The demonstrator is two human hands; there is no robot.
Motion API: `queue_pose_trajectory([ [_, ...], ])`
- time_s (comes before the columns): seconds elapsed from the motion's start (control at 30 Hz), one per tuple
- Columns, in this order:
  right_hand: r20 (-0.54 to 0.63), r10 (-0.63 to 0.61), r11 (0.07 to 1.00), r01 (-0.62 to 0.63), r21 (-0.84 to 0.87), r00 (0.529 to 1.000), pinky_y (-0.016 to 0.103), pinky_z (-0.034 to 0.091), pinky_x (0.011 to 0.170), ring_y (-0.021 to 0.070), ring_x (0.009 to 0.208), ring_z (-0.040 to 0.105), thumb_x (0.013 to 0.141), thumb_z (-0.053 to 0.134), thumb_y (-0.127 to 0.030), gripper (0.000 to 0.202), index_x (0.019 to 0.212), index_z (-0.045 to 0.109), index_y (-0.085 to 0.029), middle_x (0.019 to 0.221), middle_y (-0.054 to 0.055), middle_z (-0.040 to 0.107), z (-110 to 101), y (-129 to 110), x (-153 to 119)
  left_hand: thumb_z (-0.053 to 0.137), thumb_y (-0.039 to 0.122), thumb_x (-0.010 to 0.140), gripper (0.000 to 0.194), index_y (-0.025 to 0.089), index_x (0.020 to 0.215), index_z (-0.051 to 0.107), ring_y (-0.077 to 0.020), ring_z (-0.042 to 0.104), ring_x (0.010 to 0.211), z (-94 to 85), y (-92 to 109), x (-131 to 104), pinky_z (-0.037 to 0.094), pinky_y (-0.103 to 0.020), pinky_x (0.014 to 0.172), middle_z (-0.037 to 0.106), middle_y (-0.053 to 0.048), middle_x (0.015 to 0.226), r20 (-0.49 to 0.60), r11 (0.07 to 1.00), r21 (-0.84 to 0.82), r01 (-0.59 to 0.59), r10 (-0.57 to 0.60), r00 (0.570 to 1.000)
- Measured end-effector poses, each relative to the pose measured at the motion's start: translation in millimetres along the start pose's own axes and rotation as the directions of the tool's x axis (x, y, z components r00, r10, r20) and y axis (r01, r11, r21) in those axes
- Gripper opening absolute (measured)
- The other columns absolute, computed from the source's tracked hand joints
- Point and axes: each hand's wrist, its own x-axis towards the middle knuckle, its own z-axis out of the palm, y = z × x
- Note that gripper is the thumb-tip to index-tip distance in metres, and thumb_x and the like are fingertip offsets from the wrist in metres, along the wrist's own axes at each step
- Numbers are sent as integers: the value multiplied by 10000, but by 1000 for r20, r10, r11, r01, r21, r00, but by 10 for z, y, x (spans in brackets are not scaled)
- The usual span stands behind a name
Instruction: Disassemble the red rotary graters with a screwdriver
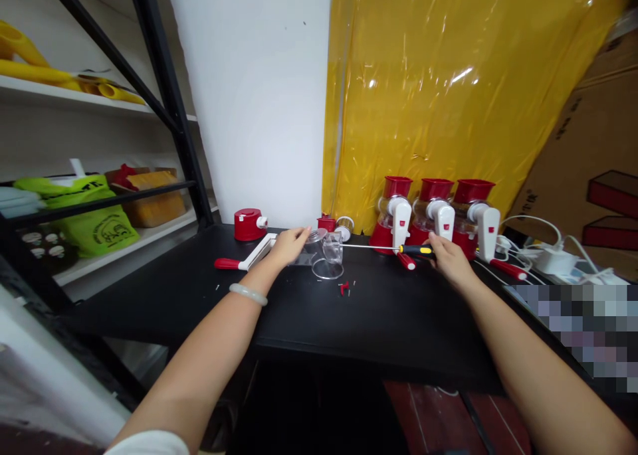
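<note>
My right hand (451,261) is closed round the black and yellow handle of a long screwdriver (371,246). Its thin shaft points left, the tip at the side of a clear plastic grater body (327,264). My left hand (290,244) grips the left side of that clear body; its fingertips are partly hidden. Just in front lie a small red part (343,287) and several tiny screws. Left of my left hand rests a white crank with a red handle (232,264). Behind it stands a red base (248,224).
Three assembled red and white rotary graters (396,216) stand at the back right. A metal grating drum (344,227) and a red piece sit behind the clear body. White cables and a power strip (553,259) crowd the right end. A black-framed shelf (169,63) borders the left.
</note>
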Motion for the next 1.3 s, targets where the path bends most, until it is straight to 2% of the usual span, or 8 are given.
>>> queue_pose_trajectory([
  [0.17,15,-44,988,42,151,999,265,393,459,130,460,491,780,625,-670,447,838,626,-227,527,-36,543,1,53,44,341,579,948,580,188,1036,760,-268,690,964,14,34,-7,485,-324,862,770,-82,930,-22,998,-37,41,-42,999],
  [0.4,90,-20,819,-36,573,996,276,535,647,141,717,641,657,825,-424,384,942,622,-264,838,-15,652,26,30,39,340,569,959,570,201,1075,760,-268,681,1030,24,50,-18,488,-330,915,772,-75,988,-40,998,-44,43,-45,998],
  [0.53,143,-19,824,-66,562,989,320,552,699,183,797,678,653,806,-387,342,910,617,-263,884,0,667,4,4,37,333,567,963,580,193,1096,757,-269,691,998,28,44,-12,496,-332,890,773,-79,970,-33,998,-40,44,-46,998],
  [0.73,75,15,966,-34,258,997,312,438,490,147,428,472,851,543,-610,382,807,611,-237,488,-31,502,-7,79,79,327,560,967,585,184,1104,754,-278,677,1062,25,48,-10,483,-338,917,768,-92,1021,-22,998,-40,39,-40,999],
  [0.93,175,-15,819,-88,567,984,310,517,651,158,679,636,646,749,-312,318,923,599,-276,809,-27,661,-41,-15,9,331,561,969,580,187,1108,752,-276,688,1013,21,59,-22,487,-345,906,771,-91,983,-18,998,-50,43,-44,999],
  [1.03,215,-18,792,-117,599,977,354,536,696,206,779,688,660,732,-352,301,909,585,-271,893,-4,690,-43,-50,-3,326,554,971,582,182,1107,753,-278,683,1032,22,63,-20,485,-345,914,769,-95,998,-21,998,-43,45,-46,999],
  [1.17,109,-3,923,-39,384,994,340,479,526,185,493,576,843,505,-644,416,840,590,-236,551,-6,580,-27,13,45,318,561,970,597,175,1124,747,-273,683,1032,15,75,-23,491,-335,904,769,-92,999,-17,999,-26,40,-40,999],
  [1.3,65,-64,957,43,287,996,300,413,462,151,434,480,814,621,-570,327,854,610,-246,490,-45,506,-27,79,70,302,559,976,604,179,1130,746,-268,692,990,11,80,-33,499,-340,885,770,-90,974,-19,999,3,46,-45,999],
])
